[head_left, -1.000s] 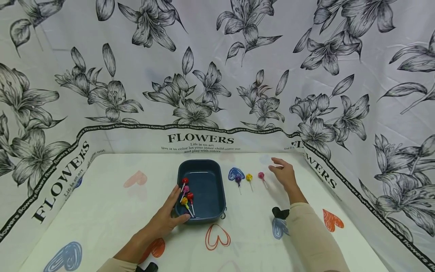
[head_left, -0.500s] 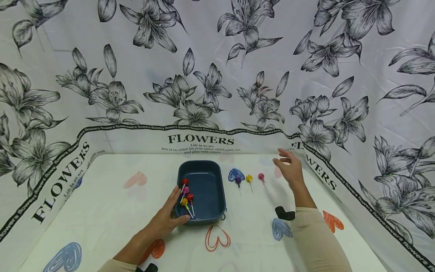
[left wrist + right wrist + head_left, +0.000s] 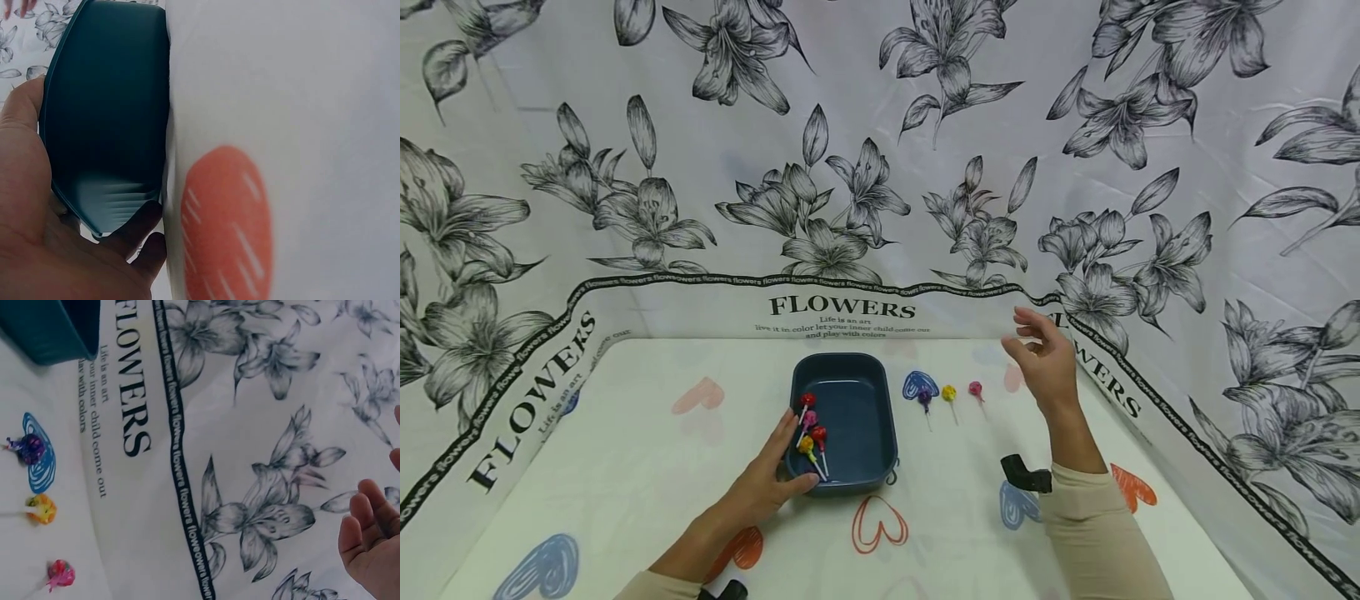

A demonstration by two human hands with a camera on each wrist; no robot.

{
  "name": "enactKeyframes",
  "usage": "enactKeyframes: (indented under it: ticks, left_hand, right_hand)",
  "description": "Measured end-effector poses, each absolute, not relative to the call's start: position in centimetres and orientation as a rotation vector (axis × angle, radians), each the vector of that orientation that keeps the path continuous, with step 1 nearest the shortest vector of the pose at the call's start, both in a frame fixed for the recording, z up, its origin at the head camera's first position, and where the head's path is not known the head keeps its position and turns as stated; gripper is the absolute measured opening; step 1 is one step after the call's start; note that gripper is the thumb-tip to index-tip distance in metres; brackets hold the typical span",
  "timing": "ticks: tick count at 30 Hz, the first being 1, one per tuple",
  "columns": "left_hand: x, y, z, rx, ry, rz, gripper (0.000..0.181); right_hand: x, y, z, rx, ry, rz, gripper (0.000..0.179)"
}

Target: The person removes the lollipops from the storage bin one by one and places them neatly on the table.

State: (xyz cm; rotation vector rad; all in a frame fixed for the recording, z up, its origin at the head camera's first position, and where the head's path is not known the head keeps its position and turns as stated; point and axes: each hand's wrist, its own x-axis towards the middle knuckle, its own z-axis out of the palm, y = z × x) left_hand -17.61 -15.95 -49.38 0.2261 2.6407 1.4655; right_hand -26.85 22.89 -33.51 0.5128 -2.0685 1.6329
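Observation:
A dark blue rectangular bin [image 3: 857, 433] stands mid-table in the head view. Along its left side lie several lollipops, among them a red one [image 3: 808, 400] and a yellow one [image 3: 807, 445]. My left hand [image 3: 767, 479] rests spread at the bin's near left corner, thumb against the near side, fingers straight along the left wall. Right of the bin, a purple lollipop [image 3: 924, 397], a yellow lollipop [image 3: 950, 392] and a pink lollipop [image 3: 976, 388] lie in a row. Raised beyond them on the right is my right hand [image 3: 1048, 367], fingers loosely bent, thumb apart, holding nothing.
A white tablecloth [image 3: 647, 467] printed with hearts covers the table. Behind and on both sides hangs a white flower-print curtain [image 3: 865, 250]. Dark wrist mounts, like the one on the right [image 3: 1025, 475], stick out at both sleeves.
My right hand has moved right and slightly up, farther from the pink lollipop. The left hand, the bin and the lollipops have stayed in place.

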Motion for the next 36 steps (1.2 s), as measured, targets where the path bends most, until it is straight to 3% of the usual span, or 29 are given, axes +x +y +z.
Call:
enactKeyframes:
  ticks: [16, 36]
  left_hand:
    - [-17.5, -16.3, -49.3, 0.259, 2.659, 1.489, 0.097]
    - [-17.4, -16.1, -49.3, 0.257, 2.638, 1.488, 0.097]
  right_hand:
    - [-23.6, 17.9, -30.3, 1.096, -1.498, 1.714, 0.044]
    - [-26.2, 8.9, -32.3, 1.179, -1.713, 1.745, 0.043]
